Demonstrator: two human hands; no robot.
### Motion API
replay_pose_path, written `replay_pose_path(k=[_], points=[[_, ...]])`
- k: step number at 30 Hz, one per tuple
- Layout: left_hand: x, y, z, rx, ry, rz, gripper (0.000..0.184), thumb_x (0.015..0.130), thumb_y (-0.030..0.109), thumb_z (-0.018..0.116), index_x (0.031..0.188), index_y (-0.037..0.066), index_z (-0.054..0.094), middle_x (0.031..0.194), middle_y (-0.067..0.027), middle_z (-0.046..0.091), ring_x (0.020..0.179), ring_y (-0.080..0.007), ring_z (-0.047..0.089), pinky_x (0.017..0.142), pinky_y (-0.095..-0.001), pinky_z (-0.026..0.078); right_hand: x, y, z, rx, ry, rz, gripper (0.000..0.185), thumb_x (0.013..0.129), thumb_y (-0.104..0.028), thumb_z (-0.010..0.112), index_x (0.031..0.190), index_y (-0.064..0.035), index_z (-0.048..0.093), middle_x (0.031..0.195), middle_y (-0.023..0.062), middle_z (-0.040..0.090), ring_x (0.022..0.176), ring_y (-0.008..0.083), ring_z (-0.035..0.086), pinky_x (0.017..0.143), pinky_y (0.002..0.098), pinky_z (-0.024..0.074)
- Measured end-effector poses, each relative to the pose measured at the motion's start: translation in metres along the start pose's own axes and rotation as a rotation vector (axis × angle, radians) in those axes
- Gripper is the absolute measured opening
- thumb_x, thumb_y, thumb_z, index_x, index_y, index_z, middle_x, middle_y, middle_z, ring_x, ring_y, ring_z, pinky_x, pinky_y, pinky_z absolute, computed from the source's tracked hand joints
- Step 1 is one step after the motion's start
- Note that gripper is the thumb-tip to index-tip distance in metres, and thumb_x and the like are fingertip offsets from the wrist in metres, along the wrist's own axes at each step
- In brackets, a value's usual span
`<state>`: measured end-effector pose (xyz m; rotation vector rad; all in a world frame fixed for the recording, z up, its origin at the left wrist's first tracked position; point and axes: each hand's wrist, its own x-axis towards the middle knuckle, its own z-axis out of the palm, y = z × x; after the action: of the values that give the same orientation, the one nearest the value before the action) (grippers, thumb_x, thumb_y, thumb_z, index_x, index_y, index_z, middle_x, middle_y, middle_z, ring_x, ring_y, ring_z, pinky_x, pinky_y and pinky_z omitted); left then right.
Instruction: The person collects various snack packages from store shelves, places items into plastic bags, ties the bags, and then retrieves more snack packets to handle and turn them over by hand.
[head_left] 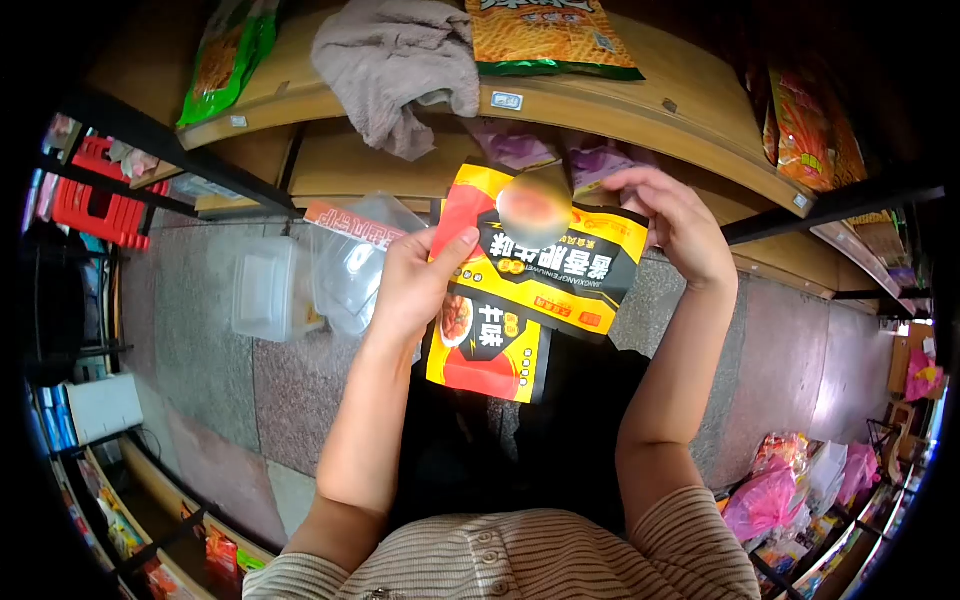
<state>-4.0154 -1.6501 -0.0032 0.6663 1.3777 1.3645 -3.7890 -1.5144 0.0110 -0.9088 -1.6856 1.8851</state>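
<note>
My left hand (pixel 425 275) pinches the left edge of a flat yellow, black and red printed package (pixel 560 255), thumb on top. Beneath it, a second yellow, red and black package (pixel 485 345) hangs lower, partly covered by the first; whether the two are joined I cannot tell. At the upper right corner of the larger package, my right hand (pixel 675 220) has its fingers bent around or behind the edge, with the fingertips partly hidden. Purple packages (pixel 600 165) lie on the lower shelf just behind my right fingers.
A grey cloth (pixel 400 65) drapes over the wooden shelf (pixel 270 115), near an orange snack bag (pixel 550 35). Clear plastic containers (pixel 270 290) stand on the floor at left. A red plastic crate (pixel 100 200) is far left, pink bags (pixel 765 500) lower right.
</note>
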Motion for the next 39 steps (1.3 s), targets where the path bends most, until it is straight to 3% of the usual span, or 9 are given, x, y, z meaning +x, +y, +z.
replay_pose_path(k=[3,9,21,25,28,30,34,37,39], points=[[-0.001,0.001,-0.005,-0.042,0.006,-0.029,0.021,0.08,0.015,0.056,0.087,-0.004,0.059,0.077,-0.0071,0.062,0.063,-0.0071,0.056,0.056,-0.0191,0.044,-0.007,0.0,0.007,0.246,-0.018,-0.172,0.026,0.077,-0.006,0.04,0.1,0.0006,0.048,0.086,0.0075,0.056,0.072,0.0118,0.056,0.058,0.0203,0.0476],[-0.009,-0.002,-0.011,-0.211,-0.037,-0.045,0.024,0.083,0.021,0.05,0.082,-0.001,0.06,0.077,-0.0059,0.062,0.064,-0.0083,0.057,0.06,-0.0195,0.043,-0.015,0.019,0.013,0.124,0.036,-0.341,0.03,0.065,0.007,0.058,0.094,0.0015,0.054,0.096,0.0074,0.053,0.088,0.0128,0.051,0.078,0.0236,0.0405],[0.001,-0.009,-0.011,-0.204,-0.065,-0.031,0.032,0.084,0.023,0.047,0.087,-0.007,0.058,0.08,-0.0088,0.061,0.071,-0.0112,0.057,0.066,-0.022,0.043,-0.012,0.003,0.022,-0.233,0.017,-0.549,0.014,0.061,-0.001,0.066,0.074,-0.0053,0.065,0.116,0.0173,0.047,0.108,0.0226,0.045,0.084,0.0307,0.0384],[0.013,-0.021,-0.024,-0.09,-0.07,-0.034,0.067,0.085,0.052,0.026,0.081,-0.006,0.06,0.084,-0.0135,0.06,0.078,-0.0156,0.055,0.075,-0.0253,0.042,-0.001,0.009,0.016,0.082,0.08,-0.547,0.013,0.066,0.0,0.064,0.077,-0.0013,0.057,0.088,0.0161,0.06,0.082,0.0222,0.058,0.077,0.0315,0.0451],[0.013,-0.012,-0.017,-0.004,0.033,-0.03,0.056,0.088,0.04,0.03,0.079,-0.006,0.062,0.077,-0.012,0.061,0.069,-0.0151,0.055,0.07,-0.024,0.041,0.011,0.014,0.023,0.176,0.232,-0.612,0.012,0.07,0.002,0.059,0.081,-0.0016,0.057,0.087,0.0153,0.06,0.08,0.0204,0.058,0.074,0.0315,0.0468],[0.018,-0.02,-0.018,0.364,0.085,0.162,0.028,0.082,0.019,0.045,0.083,-0.003,0.062,0.07,-0.0104,0.06,0.066,-0.0122,0.054,0.064,-0.0241,0.042,0.012,0.013,0.016,0.318,0.299,-0.575,0.012,0.073,0.0,0.057,0.086,0.0006,0.056,0.085,0.0128,0.06,0.076,0.0171,0.058,0.069,0.0263,0.0475],[0.015,-0.017,-0.013,0.146,0.05,0.18,0.025,0.081,0.017,0.049,0.084,-0.004,0.061,0.076,-0.0091,0.061,0.07,-0.0107,0.055,0.067,-0.0232,0.042,0.014,-0.001,0.025,0.564,0.471,-0.422,0.018,0.074,-0.002,0.058,0.091,0.0048,0.055,0.082,0.008,0.06,0.072,0.0112,0.057,0.065,0.0209,0.0445],[0.007,-0.002,-0.011,-0.16,-0.047,0.194,0.026,0.084,0.019,0.048,0.083,-0.005,0.06,0.08,-0.0081,0.061,0.071,-0.01,0.054,0.069,-0.0226,0.042,0.019,0.0,0.034,0.471,0.521,-0.398,0.021,0.076,-0.008,0.057,0.092,0.0045,0.052,0.076,0.0081,0.059,0.058,0.0106,0.055,0.045,0.0191,0.0413],[0.008,-0.006,-0.011,-0.106,-0.048,0.232,0.022,0.083,0.016,0.051,0.083,-0.004,0.06,0.08,-0.0071,0.061,0.071,-0.0089,0.054,0.067,-0.0218,0.042,0.016,-0.006,0.037,0.426,0.469,-0.388,0.021,0.076,-0.006,0.058,0.093,0.0046,0.054,0.081,0.0074,0.059,0.065,0.01,0.055,0.057,0.0201,0.0419]])
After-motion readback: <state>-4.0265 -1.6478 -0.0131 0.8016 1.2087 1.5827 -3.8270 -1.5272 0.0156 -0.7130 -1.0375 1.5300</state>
